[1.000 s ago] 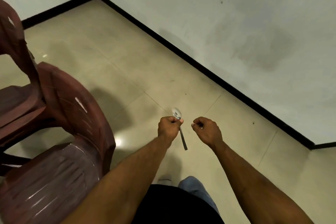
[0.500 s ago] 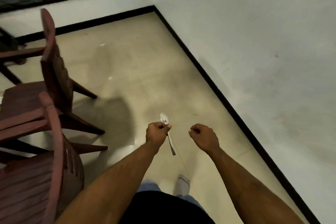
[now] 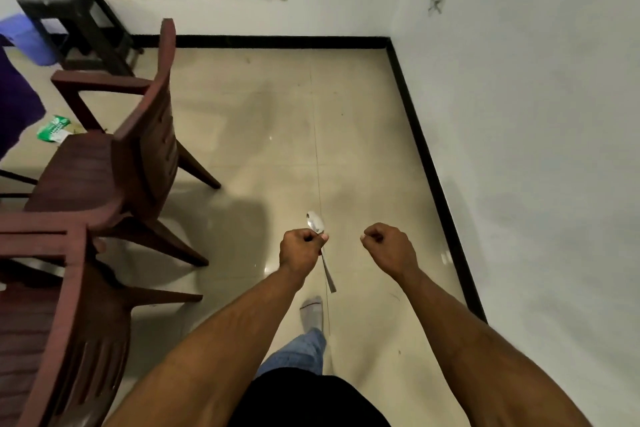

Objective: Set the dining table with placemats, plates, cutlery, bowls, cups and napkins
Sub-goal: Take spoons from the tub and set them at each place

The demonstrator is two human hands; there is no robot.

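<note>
My left hand [image 3: 300, 248] grips a metal spoon [image 3: 316, 222] near its neck. The bowl points away from me and the handle sticks out below my fist toward my body. My right hand [image 3: 388, 246] is curled into a fist a short way to the right, with nothing visible in it. Both hands are held out over the tiled floor. No dining table is in view.
Two brown plastic chairs [image 3: 114, 163] stand on the left, the nearer one [image 3: 52, 305] at the frame's lower left. A black stool [image 3: 72, 10] and a blue bin [image 3: 27, 38] sit at the far left under a barred window. A white wall [image 3: 536, 149] runs along the right.
The view has swung left and forward along the wall, and the window, stool and second chair have come into sight. Both hands keep the same pose, and my left still holds the spoon.
</note>
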